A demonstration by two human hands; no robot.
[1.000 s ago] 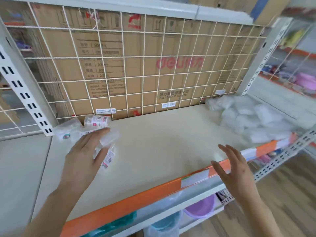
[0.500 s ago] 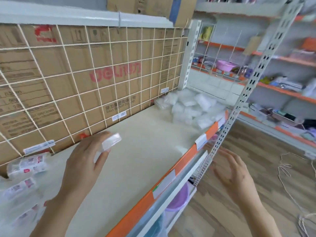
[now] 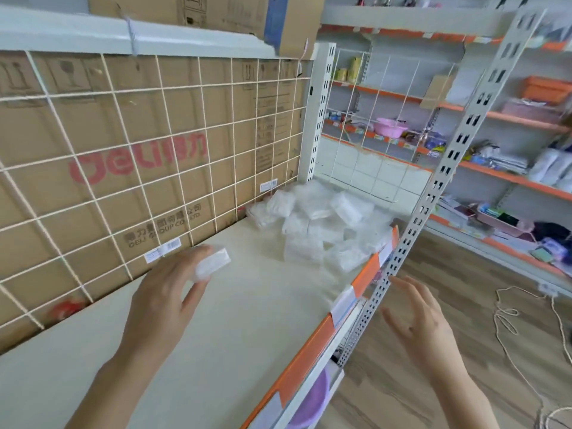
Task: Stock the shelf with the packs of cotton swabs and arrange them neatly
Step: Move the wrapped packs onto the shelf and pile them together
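left hand (image 3: 164,292): grips clear swab pack (image 3: 213,264), long axis toward far-right pile (image 3: 322,227) | right hand (image 3: 424,326): fingers spread, empty, beside shelf (image 3: 216,335) edge

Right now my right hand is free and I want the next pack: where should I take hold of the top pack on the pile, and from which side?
Probably pinch the top pack across its narrow width, coming from above and the open front of the shelf: it lies tilted, loose on the pile, and wire grid closes the back and end.
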